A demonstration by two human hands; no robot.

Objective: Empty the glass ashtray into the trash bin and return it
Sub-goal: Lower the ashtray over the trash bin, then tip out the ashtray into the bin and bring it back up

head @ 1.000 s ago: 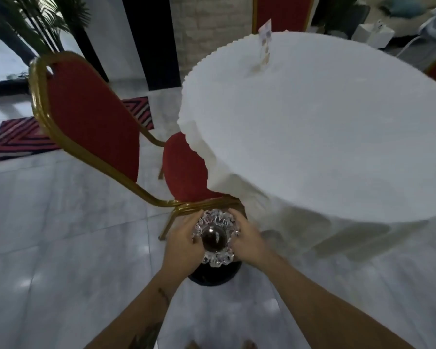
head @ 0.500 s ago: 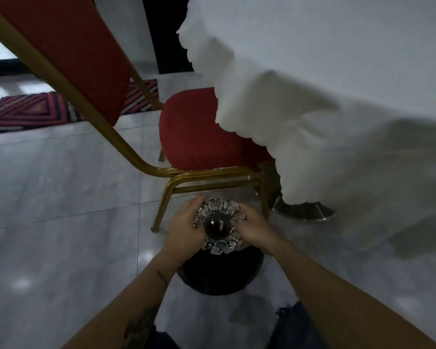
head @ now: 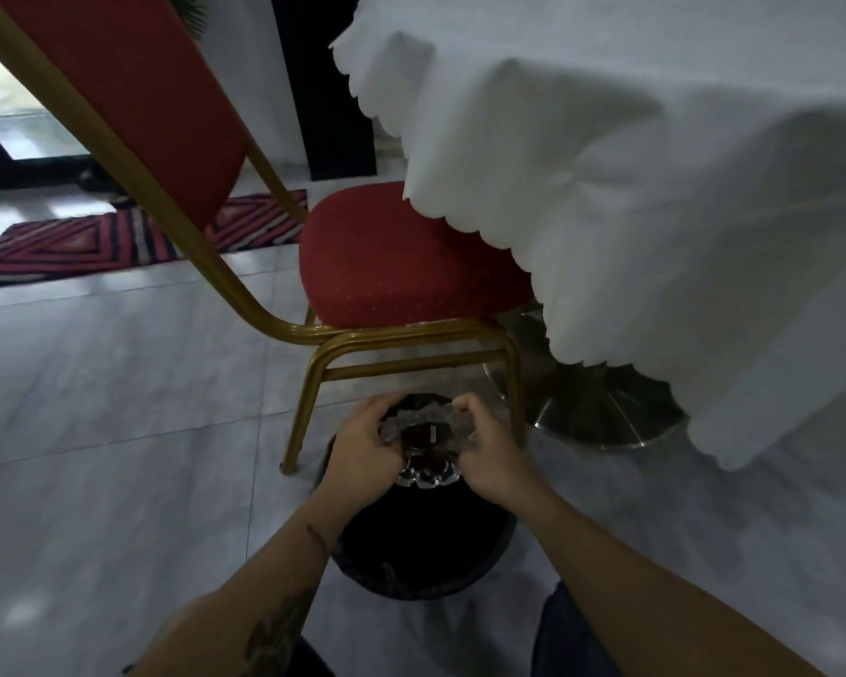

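We're low down in the head view, looking across a pale grey tiled floor [head: 118,432] with soft glints of light on it. The surface [head: 655,188] fills the upper right, draped in a white cloth with a scalloped hem that hangs well down; beneath it a shiny metal base [head: 601,417] spreads on the tiles. A chair [head: 391,256] with red seat and back on a gold frame stands just beside the surface, its seat tucked partly under the cloth. Off to the left a striped red rug [head: 94,241] lies on the floor, and behind it we see a dark doorway and a white wall.

Now to the containers. Right below us stands a round black bin [head: 426,544], close to the chair's near legs. Its inside is dark and we cannot tell what lies in it. Above its far rim we have the ashtray [head: 428,442], cut glass with a notched edge, tilted away from us so the bowl faces forward and down. Something dark shows at its centre; what it is we cannot say.

Our left hand [head: 362,456] is wrapped on the ashtray's left side, fingers curled over the rim. Our right hand [head: 492,456] clasps the right side the same way, thumb up on top. Both bare forearms reach in from the bottom edge, and dark trouser knees show at the frame's foot.
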